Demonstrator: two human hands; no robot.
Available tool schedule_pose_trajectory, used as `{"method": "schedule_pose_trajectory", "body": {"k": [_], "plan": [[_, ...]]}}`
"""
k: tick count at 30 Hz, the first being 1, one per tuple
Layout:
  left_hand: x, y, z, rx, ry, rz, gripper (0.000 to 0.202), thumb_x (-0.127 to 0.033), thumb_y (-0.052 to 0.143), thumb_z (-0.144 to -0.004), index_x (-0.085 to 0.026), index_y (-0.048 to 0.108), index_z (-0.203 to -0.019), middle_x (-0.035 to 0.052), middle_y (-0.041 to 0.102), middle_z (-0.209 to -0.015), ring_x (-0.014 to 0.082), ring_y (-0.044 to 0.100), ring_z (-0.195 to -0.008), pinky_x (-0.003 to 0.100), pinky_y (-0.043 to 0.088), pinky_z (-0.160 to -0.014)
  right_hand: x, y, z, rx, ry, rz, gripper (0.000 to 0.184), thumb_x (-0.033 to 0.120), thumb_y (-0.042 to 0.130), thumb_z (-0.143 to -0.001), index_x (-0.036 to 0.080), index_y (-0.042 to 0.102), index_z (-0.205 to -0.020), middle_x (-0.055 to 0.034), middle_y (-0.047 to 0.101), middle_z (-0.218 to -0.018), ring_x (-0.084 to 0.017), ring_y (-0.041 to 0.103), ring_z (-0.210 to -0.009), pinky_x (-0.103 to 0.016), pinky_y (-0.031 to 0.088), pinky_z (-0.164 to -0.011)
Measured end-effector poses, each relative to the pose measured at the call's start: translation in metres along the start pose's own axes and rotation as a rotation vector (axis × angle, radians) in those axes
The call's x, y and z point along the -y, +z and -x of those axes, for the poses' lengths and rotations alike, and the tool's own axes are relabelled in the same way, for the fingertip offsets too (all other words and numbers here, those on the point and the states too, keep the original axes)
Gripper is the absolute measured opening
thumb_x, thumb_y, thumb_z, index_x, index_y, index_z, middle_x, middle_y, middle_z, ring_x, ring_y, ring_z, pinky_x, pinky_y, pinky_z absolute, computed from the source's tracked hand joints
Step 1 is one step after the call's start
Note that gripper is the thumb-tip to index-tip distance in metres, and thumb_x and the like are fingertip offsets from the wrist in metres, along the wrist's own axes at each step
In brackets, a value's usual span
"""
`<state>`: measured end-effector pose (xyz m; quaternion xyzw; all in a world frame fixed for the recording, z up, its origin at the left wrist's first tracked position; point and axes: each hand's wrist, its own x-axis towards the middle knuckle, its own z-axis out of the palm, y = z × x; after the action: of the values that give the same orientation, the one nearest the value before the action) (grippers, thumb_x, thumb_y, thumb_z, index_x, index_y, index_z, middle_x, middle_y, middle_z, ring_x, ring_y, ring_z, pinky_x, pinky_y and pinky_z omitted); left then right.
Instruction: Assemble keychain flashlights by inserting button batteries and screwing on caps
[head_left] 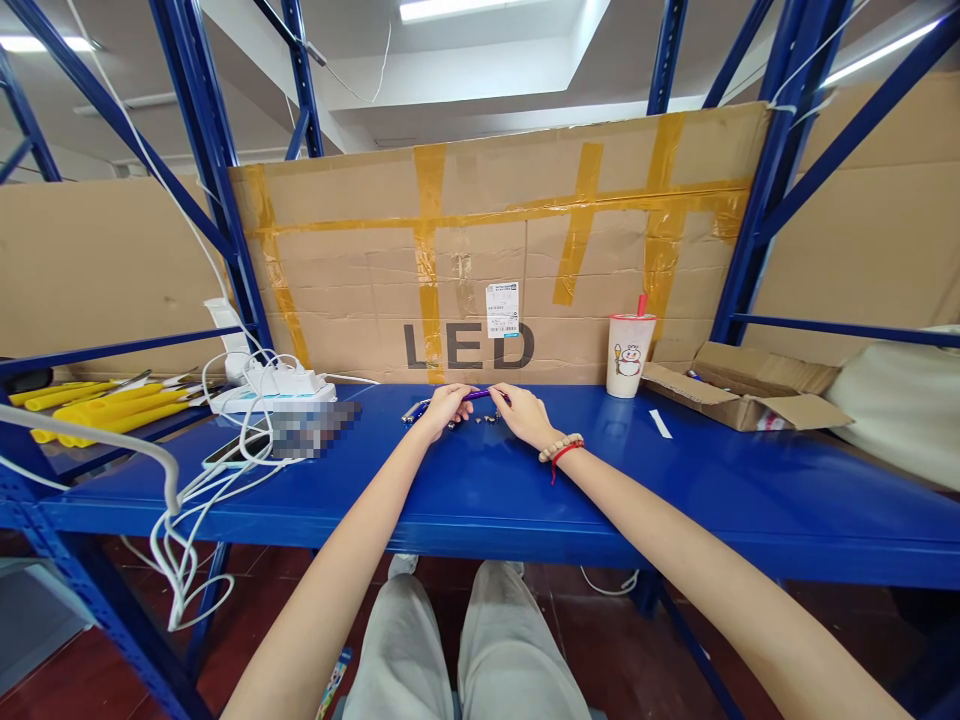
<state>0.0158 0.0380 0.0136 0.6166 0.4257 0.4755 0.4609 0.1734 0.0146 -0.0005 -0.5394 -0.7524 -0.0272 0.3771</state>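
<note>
Between my two hands lies a thin purple pen-like rod [478,394], held level just over the blue shelf top. My left hand [448,408] is closed on its left end. The fingers of my right hand [521,412] pinch the other end. Several small dark and shiny parts [487,420] lie on the shelf between and below the hands. More slim metallic pieces [415,411] sit just left of my left hand, partly hidden by it. Their exact kind is too small to make out.
On the right stand a paper cup with a red straw [630,355] and an open cardboard box [742,385], near a white strip [661,424]. Leftward are a white power strip [277,390], tangled cables [217,490] and yellow-handled tools [120,410]. A cardboard sheet [337,290] closes the back.
</note>
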Motion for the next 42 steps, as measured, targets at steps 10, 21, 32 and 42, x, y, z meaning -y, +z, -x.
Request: {"method": "schedule_pose_trajectory", "body": {"k": [10,21,32,42], "plan": [[0.0008,-0.0006,-0.0010,0.001,0.007,-0.024,0.020,-0.024,0.047,-0.082,-0.012,0.064,-0.082,-0.0029,0.053,-0.046,0.0068,0.047,-0.038,0.017,0.030,-0.040,0.0000,0.0007,0.0002,0.006,-0.009,0.009,0.035,0.039,0.029,-0.095,0.026,0.062,-0.098,-0.0009,0.068,-0.095,-0.017,0.061,-0.088,-0.024,0.039,-0.066],[0.0010,-0.0014,-0.0002,0.010,-0.012,-0.039,0.019,-0.028,0.055,-0.079,-0.013,0.065,-0.082,-0.0025,0.055,-0.048,0.0068,0.048,-0.038,0.017,0.029,-0.039,0.0002,-0.0008,0.0009,0.037,-0.006,0.024,0.032,0.036,0.031,-0.095,0.026,0.062,-0.099,-0.0008,0.068,-0.098,-0.018,0.061,-0.090,-0.024,0.039,-0.067],[-0.0012,-0.0012,0.0022,-0.002,0.006,-0.029,0.020,-0.020,0.047,-0.081,-0.012,0.066,-0.083,-0.0027,0.054,-0.046,0.0065,0.046,-0.037,0.017,0.030,-0.039,-0.0014,0.0006,0.0011,0.040,-0.015,0.017,0.033,0.037,0.031,-0.094,0.026,0.062,-0.096,-0.0006,0.068,-0.097,-0.019,0.061,-0.090,-0.025,0.038,-0.066],[0.0000,0.0001,0.0028,0.028,-0.012,-0.132,0.020,-0.022,0.045,-0.084,-0.012,0.060,-0.076,-0.0016,0.056,-0.049,0.0067,0.048,-0.039,0.017,0.029,-0.038,-0.0028,0.0017,0.0002,0.046,-0.031,0.009,0.032,0.036,0.032,-0.094,0.026,0.062,-0.099,-0.0001,0.068,-0.100,-0.018,0.061,-0.091,-0.024,0.040,-0.069]]}}
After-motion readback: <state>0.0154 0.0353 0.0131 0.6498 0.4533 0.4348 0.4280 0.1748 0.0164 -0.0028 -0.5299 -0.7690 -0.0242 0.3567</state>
